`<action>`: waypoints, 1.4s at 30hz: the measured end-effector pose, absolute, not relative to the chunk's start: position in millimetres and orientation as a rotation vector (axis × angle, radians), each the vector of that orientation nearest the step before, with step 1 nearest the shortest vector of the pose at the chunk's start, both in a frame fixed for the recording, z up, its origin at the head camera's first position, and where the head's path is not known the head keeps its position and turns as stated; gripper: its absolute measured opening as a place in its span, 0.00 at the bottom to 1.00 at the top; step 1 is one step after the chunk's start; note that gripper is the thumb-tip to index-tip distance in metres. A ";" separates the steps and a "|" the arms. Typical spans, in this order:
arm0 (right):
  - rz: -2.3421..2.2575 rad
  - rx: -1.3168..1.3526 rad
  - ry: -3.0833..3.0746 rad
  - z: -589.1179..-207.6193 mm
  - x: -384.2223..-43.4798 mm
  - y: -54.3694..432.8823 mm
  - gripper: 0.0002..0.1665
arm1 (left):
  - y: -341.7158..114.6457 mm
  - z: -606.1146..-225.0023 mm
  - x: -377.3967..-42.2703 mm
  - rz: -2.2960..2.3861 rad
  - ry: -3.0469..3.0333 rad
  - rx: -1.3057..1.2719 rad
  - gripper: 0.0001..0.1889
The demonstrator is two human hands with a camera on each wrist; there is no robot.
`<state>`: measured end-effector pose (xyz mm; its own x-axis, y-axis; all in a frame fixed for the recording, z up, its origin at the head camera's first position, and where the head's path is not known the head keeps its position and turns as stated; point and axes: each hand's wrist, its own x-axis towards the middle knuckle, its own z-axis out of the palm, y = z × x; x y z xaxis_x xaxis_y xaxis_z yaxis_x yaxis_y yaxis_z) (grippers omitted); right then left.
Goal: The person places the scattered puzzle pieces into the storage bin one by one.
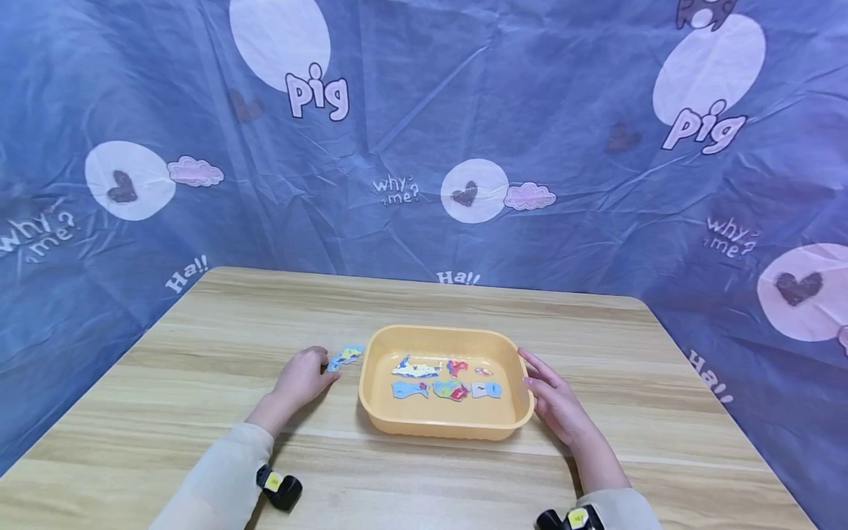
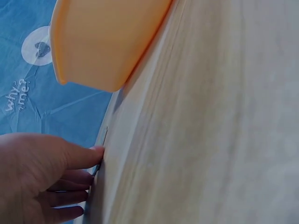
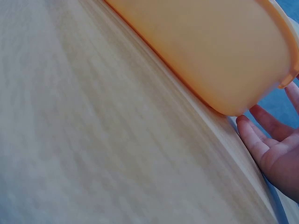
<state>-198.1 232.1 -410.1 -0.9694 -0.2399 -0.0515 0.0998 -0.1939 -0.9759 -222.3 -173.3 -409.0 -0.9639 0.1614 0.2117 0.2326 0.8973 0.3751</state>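
Observation:
A shallow yellow plastic basin (image 1: pixel 437 417) stands on the table, with several flat, colourful paper cutouts lying in two rough rows on its floor. Left of the basin is another cutout (image 1: pixel 345 358), blue with a yellow patch, whose near edge my left hand (image 1: pixel 303 379) pinches between thumb and fingertips. Seen edge-on in the left wrist view, it is only a thin line at the table surface. My right hand (image 1: pixel 558 401) touches the basin's right side with its fingers extended. From the right wrist, the fingers (image 3: pixel 251 135) appear beside the basin's lower corner and rim.
In the basin are a white-and-blue cutout (image 1: pixel 417 369), a red one (image 1: pixel 457 368) and a blue one (image 1: pixel 410 389). Beneath everything is a wood-grain table (image 1: pixel 278 309). A blue printed cloth (image 1: pixel 411 88) hangs behind and beside it.

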 end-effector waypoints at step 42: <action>-2.271 -0.155 1.839 -410.3 -197.6 231.5 0.34 | -172.7 -391.7 -223.6 -0.720 -2.727 -0.197 0.09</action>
<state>-197.6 231.5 -410.3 -0.9713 -0.2320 -0.0530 0.1001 -0.1962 -0.9754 -223.6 -172.7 -391.7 -0.9415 0.0525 0.3329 0.2100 0.8640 0.4576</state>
